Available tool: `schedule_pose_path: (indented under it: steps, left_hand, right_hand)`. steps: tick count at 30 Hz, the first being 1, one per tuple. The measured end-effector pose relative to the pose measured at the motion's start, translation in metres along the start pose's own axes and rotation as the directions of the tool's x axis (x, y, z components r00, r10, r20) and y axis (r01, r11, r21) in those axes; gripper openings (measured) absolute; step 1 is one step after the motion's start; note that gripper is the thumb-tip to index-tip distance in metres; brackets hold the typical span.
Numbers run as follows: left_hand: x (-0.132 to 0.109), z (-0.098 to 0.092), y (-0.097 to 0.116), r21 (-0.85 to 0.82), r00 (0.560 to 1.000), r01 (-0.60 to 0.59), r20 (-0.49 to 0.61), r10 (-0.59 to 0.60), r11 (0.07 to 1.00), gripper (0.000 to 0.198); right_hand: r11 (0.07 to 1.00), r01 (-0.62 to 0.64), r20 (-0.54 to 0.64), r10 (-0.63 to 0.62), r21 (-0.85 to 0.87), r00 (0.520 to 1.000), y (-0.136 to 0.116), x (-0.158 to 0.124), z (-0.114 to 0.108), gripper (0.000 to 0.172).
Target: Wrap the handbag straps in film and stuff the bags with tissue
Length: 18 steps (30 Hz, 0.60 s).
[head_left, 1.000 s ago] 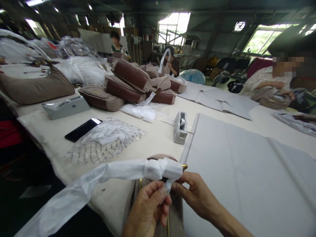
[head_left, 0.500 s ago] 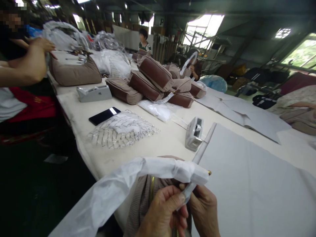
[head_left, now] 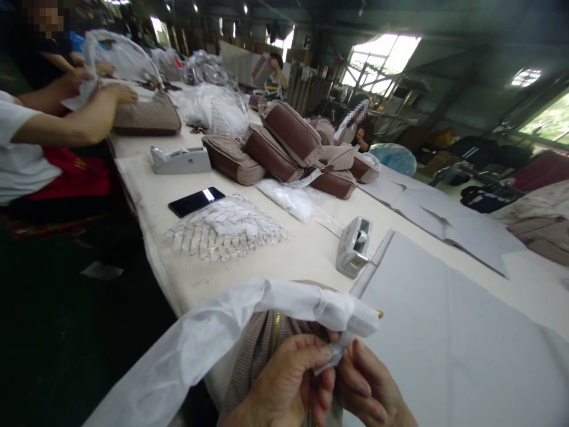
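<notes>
A long bag handle (head_left: 231, 308) wrapped in white tissue paper arches across the lower middle, with a gold metal bit showing at its right end. Beneath it is a taupe ribbed bag (head_left: 251, 356) with a gold zipper, largely hidden by my hands. My left hand (head_left: 288, 379) pinches a pale, thin strip (head_left: 331, 359) hanging under the handle's right end, between thumb and fingers. Close beside it, my right hand (head_left: 371, 385) has its fingers curled, and its thumb and fingertips press on the strip's upper right edge. Whether the strip is paper or tape I cannot tell.
A tape dispenser (head_left: 354, 248) stands beside large grey sheets (head_left: 453, 320). Further left lie a clear bag of small pieces (head_left: 231, 228), a phone (head_left: 196, 202) and another dispenser (head_left: 181, 160). Brown bags (head_left: 288, 133) are piled behind. A co-worker's arm (head_left: 75, 121) reaches over the table.
My right hand has shifted down and right, its fingers now turned toward the strip's edge. My left hand keeps its pinch. The view has tilted slightly, and the co-worker at left has moved their arms.
</notes>
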State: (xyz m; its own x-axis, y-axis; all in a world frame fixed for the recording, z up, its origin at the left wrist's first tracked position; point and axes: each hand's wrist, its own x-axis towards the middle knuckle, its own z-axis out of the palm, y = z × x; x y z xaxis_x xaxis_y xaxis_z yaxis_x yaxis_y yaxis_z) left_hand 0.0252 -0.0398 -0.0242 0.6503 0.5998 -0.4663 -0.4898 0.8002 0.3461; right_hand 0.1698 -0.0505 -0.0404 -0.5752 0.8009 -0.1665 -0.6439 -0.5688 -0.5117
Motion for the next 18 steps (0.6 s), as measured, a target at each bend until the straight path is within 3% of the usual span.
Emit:
schedule_pose_path:
  steps: [3, 5, 7, 9, 11, 13, 15, 16, 18]
  left_hand:
    - [0.000, 0.003, -0.006, 0.143, 0.996, -0.074, -0.029, 0.079, 0.987, 0.035]
    - [-0.002, 0.006, -0.011, 0.325, 0.968, -0.185, -0.101, 0.228, 0.928, 0.036]
    - [-0.005, 0.009, -0.014, 0.542, 0.889, -0.302, -0.137, 0.436, 0.784, 0.031]
    - [-0.009, 0.010, -0.016, 0.694, 0.786, -0.388, -0.094, 0.611, 0.606, 0.025]
    - [-0.012, 0.010, -0.017, 0.759, 0.713, -0.435, -0.037, 0.700, 0.484, 0.021]
    - [-0.014, 0.010, -0.018, 0.791, 0.676, -0.449, -0.005, 0.737, 0.417, 0.018]
    - [-0.014, 0.009, -0.018, 0.810, 0.681, -0.421, -0.015, 0.732, 0.408, 0.020]
    - [-0.013, 0.008, -0.017, 0.801, 0.705, -0.402, -0.038, 0.708, 0.444, 0.021]
    - [-0.010, 0.007, -0.016, 0.711, 0.788, -0.366, -0.106, 0.607, 0.600, 0.026]
  right_hand:
    - [0.997, -0.059, -0.085, 0.054, -0.056, 0.995, -0.001, 0.000, -0.004, 0.050]
    - [0.987, -0.057, -0.152, 0.035, -0.147, 0.988, -0.003, -0.002, -0.001, 0.056]
    - [0.961, -0.005, -0.243, -0.065, -0.277, 0.968, -0.004, -0.005, 0.006, 0.051]
    - [0.912, 0.045, -0.368, -0.209, -0.407, 0.906, -0.003, -0.007, 0.017, 0.046]
    - [0.871, 0.025, -0.489, -0.299, -0.491, 0.819, -0.002, -0.008, 0.029, 0.047]
    - [0.867, -0.013, -0.564, -0.312, -0.498, 0.765, -0.001, -0.006, 0.038, 0.047]
    - [0.887, -0.027, -0.586, -0.282, -0.462, 0.760, -0.001, -0.002, 0.042, 0.044]
    - [0.893, -0.026, -0.569, -0.263, -0.449, 0.780, -0.001, 0.001, 0.042, 0.042]
    - [0.893, -0.015, -0.504, -0.240, -0.449, 0.830, -0.001, 0.006, 0.038, 0.040]
